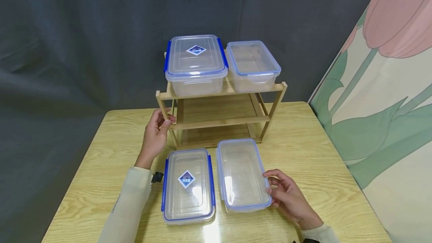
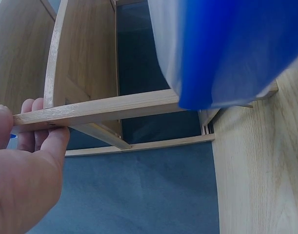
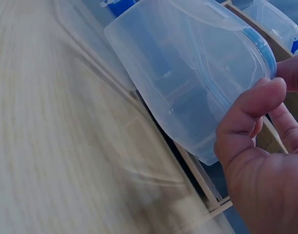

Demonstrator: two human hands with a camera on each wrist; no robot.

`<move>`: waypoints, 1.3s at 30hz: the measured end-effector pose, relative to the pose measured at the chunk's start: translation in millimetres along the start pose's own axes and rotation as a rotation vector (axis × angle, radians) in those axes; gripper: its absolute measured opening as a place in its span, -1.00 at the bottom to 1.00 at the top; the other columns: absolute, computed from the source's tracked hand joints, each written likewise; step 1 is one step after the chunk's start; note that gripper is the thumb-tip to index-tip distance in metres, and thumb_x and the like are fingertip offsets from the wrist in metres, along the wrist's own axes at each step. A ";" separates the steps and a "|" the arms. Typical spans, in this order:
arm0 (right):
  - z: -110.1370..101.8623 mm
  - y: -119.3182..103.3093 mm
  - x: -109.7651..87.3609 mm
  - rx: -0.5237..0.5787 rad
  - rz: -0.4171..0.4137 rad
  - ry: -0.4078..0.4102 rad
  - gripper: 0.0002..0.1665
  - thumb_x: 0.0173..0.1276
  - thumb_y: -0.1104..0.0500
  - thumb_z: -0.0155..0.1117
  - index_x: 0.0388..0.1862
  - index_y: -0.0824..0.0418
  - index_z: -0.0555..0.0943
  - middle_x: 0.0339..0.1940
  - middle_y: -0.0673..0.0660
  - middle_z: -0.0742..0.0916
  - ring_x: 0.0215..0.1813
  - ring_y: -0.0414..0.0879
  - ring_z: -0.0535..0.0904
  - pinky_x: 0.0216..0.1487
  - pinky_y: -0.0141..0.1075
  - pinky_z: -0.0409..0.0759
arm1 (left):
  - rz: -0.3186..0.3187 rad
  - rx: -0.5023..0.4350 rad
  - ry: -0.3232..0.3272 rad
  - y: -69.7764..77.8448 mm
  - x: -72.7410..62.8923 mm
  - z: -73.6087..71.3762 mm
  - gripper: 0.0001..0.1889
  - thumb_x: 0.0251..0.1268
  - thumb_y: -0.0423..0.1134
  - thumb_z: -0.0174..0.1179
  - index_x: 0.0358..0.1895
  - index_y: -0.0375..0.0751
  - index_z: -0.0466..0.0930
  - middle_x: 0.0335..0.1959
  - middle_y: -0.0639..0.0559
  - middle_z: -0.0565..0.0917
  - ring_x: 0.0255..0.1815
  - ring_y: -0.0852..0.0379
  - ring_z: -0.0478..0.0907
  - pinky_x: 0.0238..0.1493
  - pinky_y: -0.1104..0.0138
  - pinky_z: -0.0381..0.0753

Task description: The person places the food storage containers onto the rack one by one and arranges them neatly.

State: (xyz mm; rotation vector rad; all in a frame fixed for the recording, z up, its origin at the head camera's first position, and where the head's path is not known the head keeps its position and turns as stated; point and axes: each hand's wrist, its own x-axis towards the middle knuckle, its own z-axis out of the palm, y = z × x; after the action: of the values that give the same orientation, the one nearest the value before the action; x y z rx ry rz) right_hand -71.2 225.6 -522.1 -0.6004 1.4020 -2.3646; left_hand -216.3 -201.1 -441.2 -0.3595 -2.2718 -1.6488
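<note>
At the left side of a two-tone-free wooden rack [image 1: 222, 125], my left hand [image 1: 156, 132] grips the front leg. In the left wrist view the thumb and fingers of that left hand [image 2: 29, 170] lie on either side of the wooden bar [image 2: 105, 108]. My right hand [image 1: 287, 196] pinches the near right corner of a clear food container [image 1: 241, 173] with a light blue rim on the table. The right wrist view shows the thumb and a finger of the right hand [image 3: 266, 161] at that container's rim. Beside it lies another clear container [image 1: 189, 201] with dark blue side clips and a diamond label.
On the rack's top shelf stand two more clear containers: one with dark blue clips [image 1: 197, 63] at the left, one with a light blue rim [image 1: 254, 63] at the right. A dark curtain [image 1: 135, 29] hangs behind the wooden table [image 1: 91, 183]. A flower-patterned cloth [image 1: 381, 123] hangs at the right.
</note>
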 end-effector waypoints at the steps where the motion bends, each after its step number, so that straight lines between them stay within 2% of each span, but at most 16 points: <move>1: 0.5 -0.8 0.5 -0.009 -0.004 0.001 -0.38 0.47 0.65 -0.07 0.35 0.21 0.52 -0.11 0.01 0.68 -0.36 -0.32 0.66 -0.60 -0.25 0.08 | 0.001 0.000 0.000 0.3 0.0 0.0 -0.64 0.72 -0.31 -0.05 0.43 -0.30 0.37 0.04 -0.22 0.69 0.06 0.01 0.64 0.13 0.51 0.59; 6: 2.2 -5.8 3.7 -0.040 -0.024 0.002 -0.37 0.42 0.67 -0.06 0.31 0.20 0.54 -0.09 0.03 0.70 -0.37 -0.34 0.67 -0.64 -0.26 0.10 | 0.002 0.003 0.002 1.1 0.2 -0.5 -0.64 0.72 -0.31 -0.05 0.42 -0.29 0.37 0.04 -0.22 0.69 0.06 0.03 0.64 0.13 0.52 0.59; 9: 4.0 -9.3 6.6 -0.025 -0.042 -0.018 -0.36 0.42 0.68 -0.08 0.31 0.21 0.54 -0.05 0.04 0.71 -0.33 -0.32 0.69 -0.60 -0.45 0.28 | 0.001 0.001 0.002 1.2 0.3 -0.7 -0.64 0.72 -0.31 -0.05 0.42 -0.29 0.37 0.04 -0.21 0.69 0.06 0.03 0.64 0.13 0.52 0.59; 12: 6.4 -12.3 9.4 -0.005 -0.068 -0.050 -0.34 0.41 0.69 -0.11 0.33 0.24 0.52 -0.02 0.05 0.72 -0.29 -0.30 0.72 -0.46 -0.56 0.52 | 0.001 -0.001 -0.001 1.5 0.3 -0.8 -0.64 0.72 -0.30 -0.04 0.42 -0.30 0.37 0.05 -0.22 0.68 0.07 0.01 0.64 0.13 0.52 0.59; 16: 10.0 -15.8 12.1 0.010 -0.107 -0.080 -0.32 0.39 0.71 -0.14 0.35 0.27 0.50 -0.01 0.06 0.72 -0.27 -0.29 0.72 -0.51 -0.54 0.44 | 0.000 -0.002 -0.006 1.8 0.3 -0.6 -0.64 0.72 -0.31 -0.05 0.43 -0.29 0.37 0.05 -0.22 0.68 0.08 -0.02 0.64 0.13 0.54 0.59; 21: 13.5 -20.0 14.8 0.034 -0.131 -0.113 -0.30 0.39 0.71 -0.18 0.38 0.27 0.48 0.03 0.09 0.71 -0.22 -0.23 0.75 -0.45 -0.53 0.57 | 0.002 -0.008 -0.009 0.6 1.0 -0.5 -0.65 0.72 -0.33 -0.05 0.41 -0.32 0.38 0.05 -0.23 0.68 0.08 -0.01 0.64 0.13 0.56 0.60; 23: 14.8 -21.6 16.2 0.031 -0.140 -0.118 -0.29 0.38 0.71 -0.20 0.38 0.28 0.48 0.04 0.09 0.70 -0.21 -0.21 0.75 -0.57 -0.50 0.49 | 0.003 -0.006 -0.008 0.6 0.8 -0.7 -0.65 0.72 -0.33 -0.05 0.41 -0.32 0.38 0.05 -0.22 0.68 0.08 0.01 0.64 0.13 0.56 0.60; 25: 16.3 -23.1 17.7 0.021 -0.154 -0.118 -0.28 0.36 0.72 -0.21 0.38 0.28 0.48 0.05 0.09 0.70 -0.21 -0.22 0.75 -0.71 -0.38 0.20 | 0.003 -0.004 -0.007 0.6 0.5 -0.7 -0.65 0.72 -0.33 -0.05 0.41 -0.32 0.37 0.05 -0.22 0.68 0.07 0.02 0.64 0.13 0.56 0.60; 26: 17.0 -23.8 18.5 0.019 -0.161 -0.121 -0.27 0.35 0.72 -0.22 0.38 0.29 0.47 0.05 0.09 0.70 -0.21 -0.22 0.75 -0.72 -0.29 0.06 | 0.002 -0.002 -0.007 0.8 0.2 -0.8 -0.65 0.72 -0.33 -0.05 0.41 -0.31 0.37 0.05 -0.21 0.68 0.07 0.03 0.63 0.13 0.55 0.59; 28: 18.3 -25.3 20.1 0.019 -0.175 -0.132 -0.26 0.34 0.73 -0.23 0.39 0.30 0.46 0.05 0.10 0.69 -0.20 -0.21 0.75 -0.71 -0.11 -0.07 | -0.001 0.002 -0.008 0.9 -0.3 -0.7 -0.65 0.72 -0.32 -0.05 0.42 -0.31 0.37 0.06 -0.21 0.68 0.07 0.05 0.63 0.12 0.54 0.59; 31: 20.0 -27.4 22.7 0.014 -0.206 -0.156 -0.24 0.32 0.74 -0.26 0.41 0.33 0.44 0.05 0.10 0.69 -0.31 -0.22 0.66 -0.75 -0.10 -0.07 | -0.007 0.004 -0.008 0.3 -0.8 -0.7 -0.64 0.72 -0.31 -0.04 0.42 -0.30 0.37 0.06 -0.20 0.68 0.06 0.07 0.63 0.11 0.53 0.59; 34: 22.0 -29.8 25.8 0.000 -0.244 -0.171 -0.22 0.30 0.76 -0.27 0.42 0.35 0.42 0.04 0.11 0.68 -0.47 -0.09 0.45 -0.78 -0.12 -0.04 | -0.012 0.002 -0.009 0.2 -0.8 -0.6 -0.64 0.72 -0.29 -0.04 0.43 -0.29 0.37 0.06 -0.20 0.68 0.06 0.07 0.64 0.11 0.52 0.59; 39: 27.7 -35.8 32.4 -0.037 -0.273 -0.159 -0.24 0.28 0.76 -0.26 0.39 0.36 0.43 0.03 0.12 0.69 -0.54 0.07 0.29 -0.80 -0.13 -0.02 | -0.005 -0.002 -0.009 1.5 -0.9 -0.7 -0.63 0.73 -0.29 -0.04 0.43 -0.29 0.37 0.07 -0.20 0.68 0.07 0.04 0.64 0.12 0.53 0.59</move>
State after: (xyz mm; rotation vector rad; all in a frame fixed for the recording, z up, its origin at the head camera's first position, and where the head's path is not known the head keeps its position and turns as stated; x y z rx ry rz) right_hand -87.2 206.0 -472.5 -1.0243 1.3698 -2.4329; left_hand -214.8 -201.3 -440.0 -0.3629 -2.2802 -1.6552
